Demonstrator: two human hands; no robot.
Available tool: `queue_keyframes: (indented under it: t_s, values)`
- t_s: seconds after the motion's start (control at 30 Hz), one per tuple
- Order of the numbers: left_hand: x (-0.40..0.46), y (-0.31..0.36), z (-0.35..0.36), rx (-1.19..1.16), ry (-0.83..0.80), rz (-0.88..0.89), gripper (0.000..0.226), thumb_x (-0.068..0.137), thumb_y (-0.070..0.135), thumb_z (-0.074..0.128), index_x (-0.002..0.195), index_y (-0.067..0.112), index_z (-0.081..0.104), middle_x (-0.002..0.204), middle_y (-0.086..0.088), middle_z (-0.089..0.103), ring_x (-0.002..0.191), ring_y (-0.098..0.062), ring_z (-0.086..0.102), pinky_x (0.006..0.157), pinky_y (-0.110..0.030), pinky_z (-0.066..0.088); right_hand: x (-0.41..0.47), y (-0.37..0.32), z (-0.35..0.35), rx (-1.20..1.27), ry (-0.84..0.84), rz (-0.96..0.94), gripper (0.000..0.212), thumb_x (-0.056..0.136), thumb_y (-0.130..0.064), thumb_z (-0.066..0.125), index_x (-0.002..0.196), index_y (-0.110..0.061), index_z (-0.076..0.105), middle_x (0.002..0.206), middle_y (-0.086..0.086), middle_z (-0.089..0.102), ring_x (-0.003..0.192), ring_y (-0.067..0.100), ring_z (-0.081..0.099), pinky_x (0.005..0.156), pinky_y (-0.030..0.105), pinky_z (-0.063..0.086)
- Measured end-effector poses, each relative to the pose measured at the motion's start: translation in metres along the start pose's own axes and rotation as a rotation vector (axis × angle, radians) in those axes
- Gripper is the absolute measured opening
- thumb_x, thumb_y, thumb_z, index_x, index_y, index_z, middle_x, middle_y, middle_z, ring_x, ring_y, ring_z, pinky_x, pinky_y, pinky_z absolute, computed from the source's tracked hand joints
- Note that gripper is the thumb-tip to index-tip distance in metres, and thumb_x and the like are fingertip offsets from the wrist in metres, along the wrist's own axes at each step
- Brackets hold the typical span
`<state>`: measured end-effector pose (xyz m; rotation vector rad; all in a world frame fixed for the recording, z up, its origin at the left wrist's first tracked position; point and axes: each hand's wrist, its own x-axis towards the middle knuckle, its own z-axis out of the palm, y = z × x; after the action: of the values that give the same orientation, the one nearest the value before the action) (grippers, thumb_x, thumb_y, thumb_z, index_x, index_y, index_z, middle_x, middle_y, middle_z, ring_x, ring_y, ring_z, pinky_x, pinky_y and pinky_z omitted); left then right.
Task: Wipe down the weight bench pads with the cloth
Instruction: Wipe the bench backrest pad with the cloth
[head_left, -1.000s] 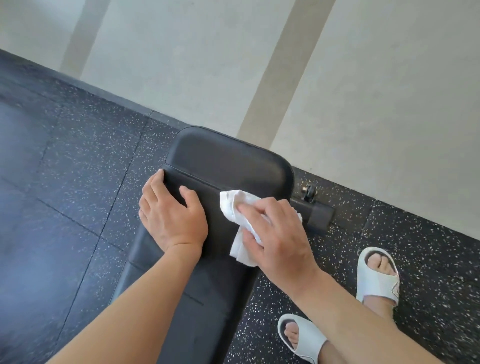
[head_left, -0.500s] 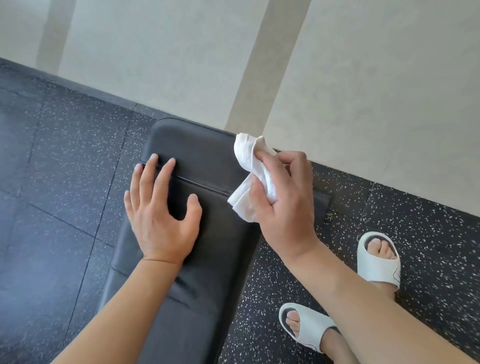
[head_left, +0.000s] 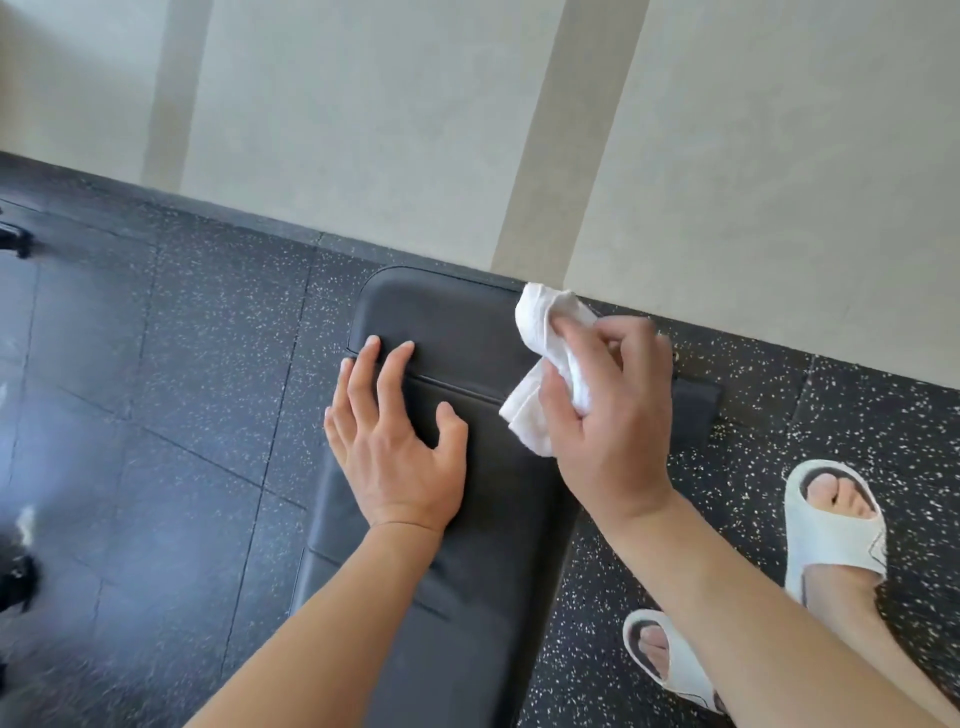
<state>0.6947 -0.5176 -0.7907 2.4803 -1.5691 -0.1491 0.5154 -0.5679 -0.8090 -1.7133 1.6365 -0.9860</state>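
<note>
The right hand (head_left: 605, 415) grips a bunched white cloth (head_left: 545, 364), fingers and thumb curled round it, at the right edge of the black bench pad (head_left: 467, 322) near its far end. Part of the cloth sticks up past the fingertips and part hangs below the thumb. The left hand (head_left: 395, 447) lies flat on the pad with fingers straight and spread, holding nothing, its fingertips across the seam. The bench stands on a dark speckled floor (head_left: 182, 338) by a pale wall (head_left: 363, 130). White sandals (head_left: 831, 525) stand to the right.

White cloth (head_left: 540, 364), black pad (head_left: 467, 332), speckled floor (head_left: 218, 322).
</note>
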Motion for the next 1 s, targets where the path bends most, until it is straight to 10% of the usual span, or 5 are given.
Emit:
queue_keyframes:
  t_s: [0.8, 1.0]
  values:
    - [0.000, -0.001, 0.003, 0.011, 0.012, -0.002, 0.063, 0.087, 0.037, 0.049, 0.149, 0.029, 0.049, 0.164, 0.005, 0.037, 0.155, -0.027, 0.028, 0.124, -0.057, 0.025, 0.012, 0.004, -0.011, 0.171, 0.012, 0.167, 0.040, 0.100, -0.018, 0.059, 0.139, -0.013, 0.064, 0.114, 0.002, 0.046, 0.103, 0.024, 0.051, 0.099, 0.029, 0.042]
    - [0.000, -0.003, 0.004, 0.009, 0.011, 0.011, 0.064, 0.086, 0.037, 0.049, 0.149, 0.029, 0.048, 0.164, 0.005, 0.037, 0.155, -0.028, 0.029, 0.125, -0.054, 0.025, 0.086, 0.014, -0.007, 0.192, -0.338, 0.296, 0.028, 0.094, -0.031, 0.062, 0.117, -0.020, 0.075, 0.097, -0.005, 0.058, 0.096, 0.019, 0.059, 0.091, 0.039, 0.050]
